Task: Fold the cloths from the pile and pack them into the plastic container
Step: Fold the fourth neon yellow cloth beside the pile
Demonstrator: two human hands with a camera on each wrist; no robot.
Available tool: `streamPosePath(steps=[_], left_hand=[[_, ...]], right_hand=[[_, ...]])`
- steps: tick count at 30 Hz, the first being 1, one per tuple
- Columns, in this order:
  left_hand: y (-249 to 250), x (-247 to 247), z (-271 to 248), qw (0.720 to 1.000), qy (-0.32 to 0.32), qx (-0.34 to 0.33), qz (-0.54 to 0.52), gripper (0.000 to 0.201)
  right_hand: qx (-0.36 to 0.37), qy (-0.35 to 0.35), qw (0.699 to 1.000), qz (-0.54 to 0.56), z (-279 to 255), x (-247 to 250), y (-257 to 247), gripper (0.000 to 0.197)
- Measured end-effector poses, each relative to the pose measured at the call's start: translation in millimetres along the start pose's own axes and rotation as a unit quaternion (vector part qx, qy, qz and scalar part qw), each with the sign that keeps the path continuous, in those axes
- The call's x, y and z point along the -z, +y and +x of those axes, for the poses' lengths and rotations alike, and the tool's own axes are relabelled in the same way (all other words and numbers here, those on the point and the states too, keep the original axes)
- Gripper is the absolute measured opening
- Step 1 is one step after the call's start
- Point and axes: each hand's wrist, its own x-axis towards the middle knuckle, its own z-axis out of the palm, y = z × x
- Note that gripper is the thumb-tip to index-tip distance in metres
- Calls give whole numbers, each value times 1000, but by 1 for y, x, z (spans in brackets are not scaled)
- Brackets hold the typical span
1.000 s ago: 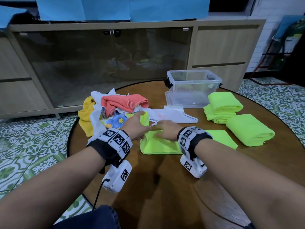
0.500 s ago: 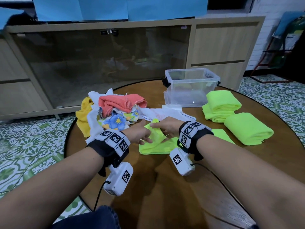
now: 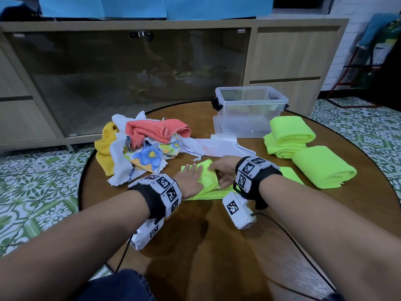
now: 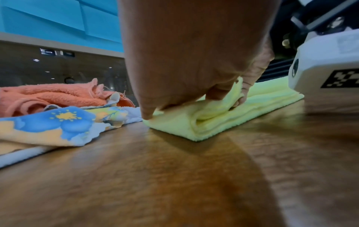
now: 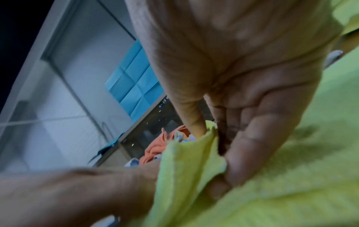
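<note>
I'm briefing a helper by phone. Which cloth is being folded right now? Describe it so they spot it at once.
On the round table, in front of the clear container, lies a flat neon-green cloth. Unlike the three rolled green cloths to its right, it is under both hands.

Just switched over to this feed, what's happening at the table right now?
A person is folding a bright green cloth on the round wooden table. The left hand presses flat on it while the right hand pinches an edge and brings it over. Three green cloths already lie folded at the right. A mixed pile waits at the left, and the plastic container looks empty.
</note>
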Motion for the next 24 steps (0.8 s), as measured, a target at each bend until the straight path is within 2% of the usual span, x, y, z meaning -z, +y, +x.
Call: streamPosePath(steps=[2, 5, 7, 9, 10, 12, 13, 16, 19, 21, 24], left_hand=[[4, -2, 2, 1000, -9, 14, 18, 59], [6, -8, 3, 999, -7, 26, 39, 63], [6, -12, 3, 998, 3, 27, 53, 65], [4, -14, 1, 998, 7, 22, 65, 65], [3, -14, 0, 998, 6, 21, 67, 65], [2, -14, 0, 997, 6, 18, 68, 66], [2, -14, 0, 997, 6, 16, 69, 66], [1, -14, 0, 997, 4, 8, 75, 68], [1, -14, -1, 997, 1, 5, 77, 69], [1, -13, -2, 997, -6, 4, 78, 69], [3, -5, -2, 998, -33, 7, 57, 63]], right_hand=[[35, 53, 994, -85, 1, 0, 1, 27], [87, 141, 941, -295, 0, -3, 5, 30], [113, 180, 913, -347, 1, -5, 9, 41], [155, 194, 885, -394, 2, -7, 11, 57], [183, 196, 861, -433, 2, -7, 12, 62], [233, 172, 805, -517, 1, -4, 14, 60], [232, 144, 797, -539, 1, -1, 17, 56], [150, 60, 825, -542, -1, 7, 25, 52], [138, 22, 829, -542, -2, 9, 31, 53], [146, 24, 824, -547, 1, 9, 30, 53], [202, 76, 828, -517, -2, 9, 25, 54]])
